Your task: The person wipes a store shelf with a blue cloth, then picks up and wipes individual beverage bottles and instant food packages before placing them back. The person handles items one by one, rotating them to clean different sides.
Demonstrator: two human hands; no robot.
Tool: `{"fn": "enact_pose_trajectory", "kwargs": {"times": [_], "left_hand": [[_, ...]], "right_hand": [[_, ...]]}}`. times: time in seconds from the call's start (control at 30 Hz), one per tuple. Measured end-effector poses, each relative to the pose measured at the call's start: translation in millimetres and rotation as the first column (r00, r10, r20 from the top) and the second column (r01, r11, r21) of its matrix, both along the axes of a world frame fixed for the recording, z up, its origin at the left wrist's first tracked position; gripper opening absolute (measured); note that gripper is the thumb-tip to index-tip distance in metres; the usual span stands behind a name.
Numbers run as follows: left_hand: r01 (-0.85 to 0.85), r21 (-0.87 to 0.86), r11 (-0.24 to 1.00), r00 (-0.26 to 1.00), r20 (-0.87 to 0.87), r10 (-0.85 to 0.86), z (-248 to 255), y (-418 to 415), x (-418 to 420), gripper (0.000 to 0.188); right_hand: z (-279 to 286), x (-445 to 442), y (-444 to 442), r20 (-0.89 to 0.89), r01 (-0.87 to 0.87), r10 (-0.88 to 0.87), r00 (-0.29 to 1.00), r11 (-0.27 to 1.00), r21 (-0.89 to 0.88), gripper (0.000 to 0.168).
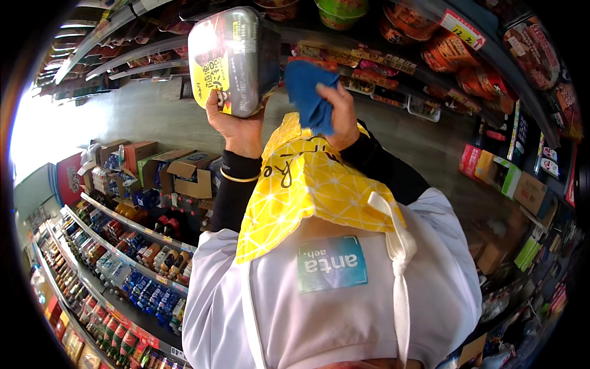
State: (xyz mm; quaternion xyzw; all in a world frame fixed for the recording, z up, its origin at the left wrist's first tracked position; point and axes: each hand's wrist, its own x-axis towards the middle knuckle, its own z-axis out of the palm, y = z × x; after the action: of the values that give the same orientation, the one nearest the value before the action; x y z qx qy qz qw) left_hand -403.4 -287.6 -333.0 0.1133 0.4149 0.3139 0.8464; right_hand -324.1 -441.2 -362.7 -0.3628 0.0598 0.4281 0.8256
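My left hand [237,127] grips the lower end of a boxed instant hot pot [237,60], a rounded plastic package with a yellow printed sleeve, raised in front of the shelves. The thumb lies on its printed face; the other fingers are hidden behind it. Just to the right, my right hand [340,110] is closed on a bunched blue cloth [311,94], which hangs apart from the package. Below both wrists a yellow patterned apron [286,198] covers part of my light top.
Shelves with instant noodle bowls [442,53] run along the top and right. A white basket [423,109] sits low at the right. Open cardboard boxes [191,175] and shelves of bottled drinks [152,295] stand at the left. More cartons [530,189] are at the far right.
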Motion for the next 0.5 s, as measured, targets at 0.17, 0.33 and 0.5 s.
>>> {"fn": "enact_pose_trajectory", "kwargs": {"times": [0.17, 0.33, 0.5], "left_hand": [[0.000, 0.191, 0.982, 0.954, 0.293, -0.058, -20.0, -25.2, 0.2, 0.041], [0.158, 0.425, 0.891, 0.940, 0.212, -0.267, -26.0, -43.6, -20.7, 0.044], [0.341, 0.387, 0.857, 0.874, 0.205, -0.440, -16.9, 10.6, -56.8, 0.049]], "right_hand": [[12.9, -7.0, 36.6, 0.332, 0.089, -0.129, 0.935, 0.987, 0.132, 0.041], [4.7, 18.4, 16.9, 0.328, 0.018, -0.026, 0.944, 0.999, 0.026, 0.037], [-7.0, 60.8, -3.2, 0.123, -0.299, 0.289, 0.949, 0.952, 0.069, 0.040]]}}
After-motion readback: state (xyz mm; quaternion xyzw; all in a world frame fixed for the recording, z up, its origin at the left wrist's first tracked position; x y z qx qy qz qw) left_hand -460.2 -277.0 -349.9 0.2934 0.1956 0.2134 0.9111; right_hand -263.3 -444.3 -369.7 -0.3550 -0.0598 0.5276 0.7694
